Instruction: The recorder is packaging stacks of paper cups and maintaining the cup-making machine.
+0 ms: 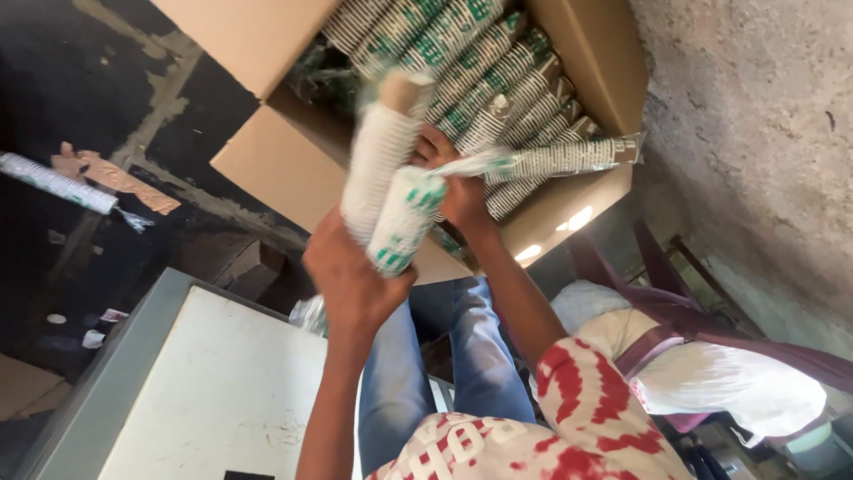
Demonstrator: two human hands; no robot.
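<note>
Gripping white-and-green cup stacks [391, 178] with left hand [351, 276], right hand [458, 191] fingers closed, above open brown carton [267, 160].

The person wore a short-sleeved shirt [569, 418] of pale cream fabric with red tie-dye blotches and red lettering, plus blue denim jeans [444, 356]; both forearms and both hands were bare of gloves.

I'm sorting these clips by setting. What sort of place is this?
Probably a small packing workshop or storeroom: a cardboard box packed with sleeves of paper cups, a rough concrete wall, and both hands, left hand and right hand, gripping cup stacks.
</note>
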